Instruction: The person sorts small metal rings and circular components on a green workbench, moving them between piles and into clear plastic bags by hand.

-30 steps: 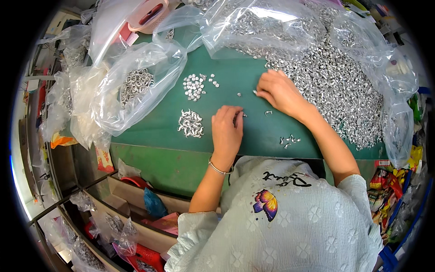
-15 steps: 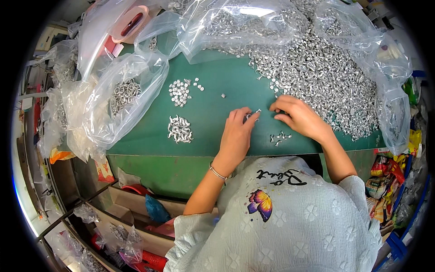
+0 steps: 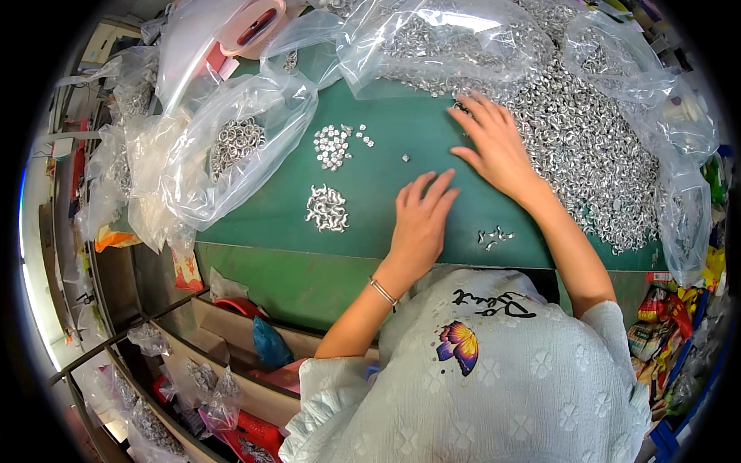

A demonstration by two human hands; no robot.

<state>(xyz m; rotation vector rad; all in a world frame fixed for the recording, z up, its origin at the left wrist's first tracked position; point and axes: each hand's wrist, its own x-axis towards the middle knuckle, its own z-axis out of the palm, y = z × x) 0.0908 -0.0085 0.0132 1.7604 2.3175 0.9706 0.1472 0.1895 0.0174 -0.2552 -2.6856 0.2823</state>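
My left hand (image 3: 421,222) hovers over the green tabletop (image 3: 378,224), fingers spread, with nothing visible in them. Farther off, my right hand (image 3: 496,147) reaches to the left edge of a large pile of small curved silver metal pieces (image 3: 598,147). Its fingers are apart, and the tips partly cover pieces there. Nearer my body lies a small group of curved metal pieces (image 3: 494,238). To the left are a heap of S-shaped metal pieces (image 3: 326,208) and a cluster of small chunky silver pieces (image 3: 333,147). One single small piece (image 3: 406,157) lies apart.
A clear plastic bag (image 3: 285,147) with metal rings (image 3: 236,147) stands at the left. More plastic sheeting (image 3: 448,38) covers the pile's far side. A pink container (image 3: 251,31) is at the back left. Below the table edge is an open drawer (image 3: 224,332).
My right hand has moved away from me to the pile's edge. My left hand's fingers have opened, and the metal pieces at them no longer show. The whole view has shifted slightly.
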